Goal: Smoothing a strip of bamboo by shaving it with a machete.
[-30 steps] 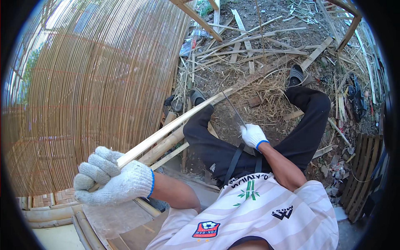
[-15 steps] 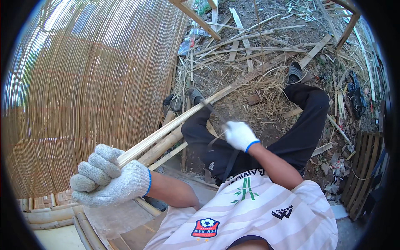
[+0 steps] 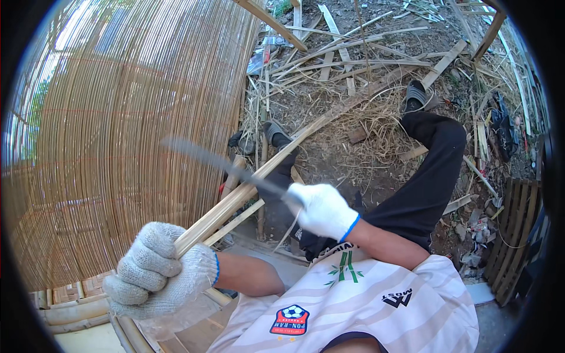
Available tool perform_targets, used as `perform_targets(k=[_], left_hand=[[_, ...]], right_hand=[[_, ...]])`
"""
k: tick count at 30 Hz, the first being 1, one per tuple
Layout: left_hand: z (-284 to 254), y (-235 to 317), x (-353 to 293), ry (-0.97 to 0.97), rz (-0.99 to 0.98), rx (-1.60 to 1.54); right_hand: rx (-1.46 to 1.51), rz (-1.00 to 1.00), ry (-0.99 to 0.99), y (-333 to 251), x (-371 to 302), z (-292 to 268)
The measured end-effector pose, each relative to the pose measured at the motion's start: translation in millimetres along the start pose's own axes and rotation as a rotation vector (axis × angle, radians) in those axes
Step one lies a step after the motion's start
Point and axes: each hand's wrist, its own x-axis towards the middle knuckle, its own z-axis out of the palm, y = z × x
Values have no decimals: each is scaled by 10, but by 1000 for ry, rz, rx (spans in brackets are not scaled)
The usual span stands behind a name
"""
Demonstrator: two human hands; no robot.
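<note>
In my gloved left hand (image 3: 156,273), the fingers wrap round the near end of a long pale bamboo strip (image 3: 215,216). The strip slants away between my legs toward the ground, and its far end is hard to tell among the debris. My right hand (image 3: 323,212), in a white glove with a blue cuff, is closed on a long-bladed knife (image 3: 215,160). The blade, smeared by motion, points to the upper left and crosses over the strip in this view; I cannot tell whether they touch. The knife's handle is mostly hidden by the glove.
A tall bamboo-slat screen (image 3: 135,129) rises on the left. Loose bamboo strips (image 3: 347,65) and dry shavings (image 3: 365,112) litter the dirt around my feet. A wooden slatted crate (image 3: 513,241) stands at right, and bamboo poles (image 3: 76,312) lie at lower left.
My right hand has moved left and nearer, and the knife has swung up across the bamboo strip. My left hand has dropped slightly with the strip's near end.
</note>
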Motion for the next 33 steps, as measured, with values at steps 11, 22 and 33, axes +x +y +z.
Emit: perform_targets(k=[11,22,33], left_hand=[[23,-35,11,10,24,-22],[-100,49,2,-26,-14,-41],[-59,27,-8,-32,-16,-61]], right_hand=[[46,41,-8,32,-116,-198],[-139,170,-13,429,-110,64],[47,22,21,-108,-72,-236]])
